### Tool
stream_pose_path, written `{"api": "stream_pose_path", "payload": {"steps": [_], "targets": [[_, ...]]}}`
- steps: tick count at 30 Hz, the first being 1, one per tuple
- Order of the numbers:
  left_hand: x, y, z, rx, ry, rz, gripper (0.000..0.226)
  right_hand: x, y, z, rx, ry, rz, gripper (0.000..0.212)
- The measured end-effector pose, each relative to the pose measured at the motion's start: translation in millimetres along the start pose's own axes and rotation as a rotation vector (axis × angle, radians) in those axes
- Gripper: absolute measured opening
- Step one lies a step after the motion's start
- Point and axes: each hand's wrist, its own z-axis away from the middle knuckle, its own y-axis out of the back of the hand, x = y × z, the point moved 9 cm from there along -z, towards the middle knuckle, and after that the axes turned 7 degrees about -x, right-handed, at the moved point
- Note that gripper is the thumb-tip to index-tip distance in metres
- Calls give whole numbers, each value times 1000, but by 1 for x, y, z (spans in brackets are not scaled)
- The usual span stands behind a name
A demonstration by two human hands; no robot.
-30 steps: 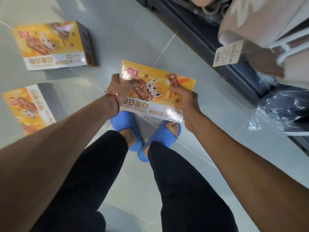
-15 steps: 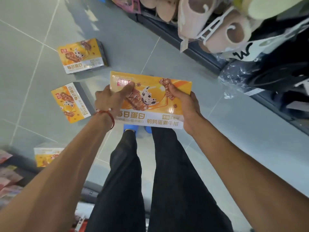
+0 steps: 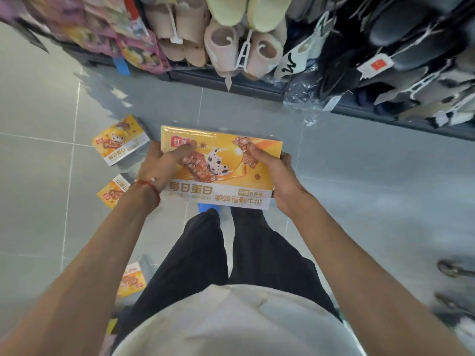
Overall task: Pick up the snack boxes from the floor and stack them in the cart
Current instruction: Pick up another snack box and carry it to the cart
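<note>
both hands (image 3: 164, 165) (image 3: 272, 170) grip one, seemingly unopened, snack box (image 3: 226, 173).

Grey tiled floor (image 3: 359, 188), glossy, pale grout lines. Three yellow snack boxes lie flat on it at left: far snack box (image 3: 119, 142), middle snack box (image 3: 113, 191) near it, near snack box (image 3: 131, 281) well apart and partly hidden. Blue slipper (image 3: 205, 206) stands mid-floor.
</note>
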Motion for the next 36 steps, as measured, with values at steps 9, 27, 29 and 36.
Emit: {"api": "stream_pose_path", "payload": {"steps": [9,27,29,36], "targets": [[44,-79,76,-230,-81,-171,64,60,69,86,130,134,-385,80],[9,-396,234,-703,-9,-452,38,229,303,204,388,326,-845,77],[3,-435,251,-742,-21,-488,36,249,332,215,421,324,-896,73],[-7,-555,292,-827,-59,-650,43,292,426,250,516,331,-1025,80]]}}
